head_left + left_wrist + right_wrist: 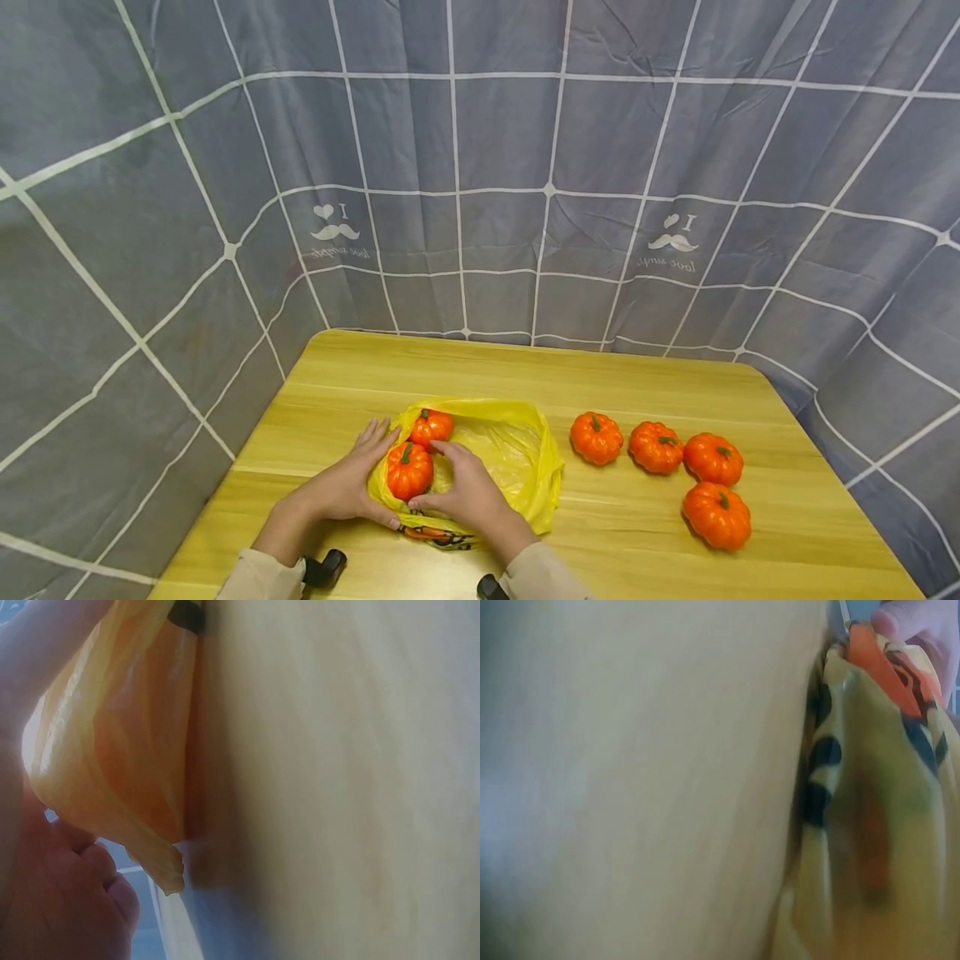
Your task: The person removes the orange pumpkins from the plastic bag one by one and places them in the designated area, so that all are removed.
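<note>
A yellow plastic bag [498, 433] lies open on the table, with two small orange pumpkins in its left part. The rear pumpkin [431, 427] sits just behind the front pumpkin [409, 471]. My left hand [348, 479] grips the bag's left side from outside, fingers at the back and thumb at the front. Inside the bag's mouth, my right hand [468, 492] holds the front pumpkin from the right, thumb near its front edge and fingers near its back. Through the thin bag [142, 735], orange shows in the left wrist view. The right wrist view shows the bag's printed side [877, 787].
Right of the bag, several more pumpkins sit on the wooden table [615, 533]: one nearest the bag [596, 437], others farther right, and one [717, 515] closer to the front. A grey checked curtain [495, 233] hangs behind and on both sides.
</note>
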`<state>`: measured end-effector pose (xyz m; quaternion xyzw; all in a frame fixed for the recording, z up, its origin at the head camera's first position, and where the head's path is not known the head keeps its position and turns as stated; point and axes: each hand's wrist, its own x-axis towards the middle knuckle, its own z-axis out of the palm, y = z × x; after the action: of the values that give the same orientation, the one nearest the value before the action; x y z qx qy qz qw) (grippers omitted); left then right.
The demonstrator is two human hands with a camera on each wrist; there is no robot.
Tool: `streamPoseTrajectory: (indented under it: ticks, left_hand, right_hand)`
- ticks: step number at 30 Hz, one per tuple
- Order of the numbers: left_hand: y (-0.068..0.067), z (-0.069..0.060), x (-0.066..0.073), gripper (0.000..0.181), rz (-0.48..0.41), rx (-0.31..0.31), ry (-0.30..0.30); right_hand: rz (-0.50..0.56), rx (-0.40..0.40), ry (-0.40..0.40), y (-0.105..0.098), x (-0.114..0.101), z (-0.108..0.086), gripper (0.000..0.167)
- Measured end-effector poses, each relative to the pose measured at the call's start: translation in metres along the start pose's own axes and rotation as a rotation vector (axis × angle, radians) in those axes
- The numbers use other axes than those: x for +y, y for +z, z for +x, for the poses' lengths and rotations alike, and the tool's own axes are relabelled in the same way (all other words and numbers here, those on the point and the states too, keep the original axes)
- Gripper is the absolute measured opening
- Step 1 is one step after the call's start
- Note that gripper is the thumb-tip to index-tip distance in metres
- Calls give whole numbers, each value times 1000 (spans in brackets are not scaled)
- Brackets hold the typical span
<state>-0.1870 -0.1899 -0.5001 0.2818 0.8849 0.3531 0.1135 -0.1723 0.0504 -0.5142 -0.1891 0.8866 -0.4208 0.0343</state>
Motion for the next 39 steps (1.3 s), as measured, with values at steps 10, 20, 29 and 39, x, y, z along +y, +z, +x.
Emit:
streamPoseTrajectory:
  ticks: [10,20,29,39]
  left_hand:
    - [2,3,1,132,-7,3,4]
    - [3,5,-1,134,6,11,7]
    - [3,7,1,135,9,3,-16]
    - [1,-2,-1,137,24,6,-24]
  right_hand:
    - [-49,11,-26,4,-7,-1,81]
    - [2,53,43,7,-16,1,81]
    - [-21,100,53,3,-17,-1,75]
    - [125,120,72,-17,-19,-16,72]
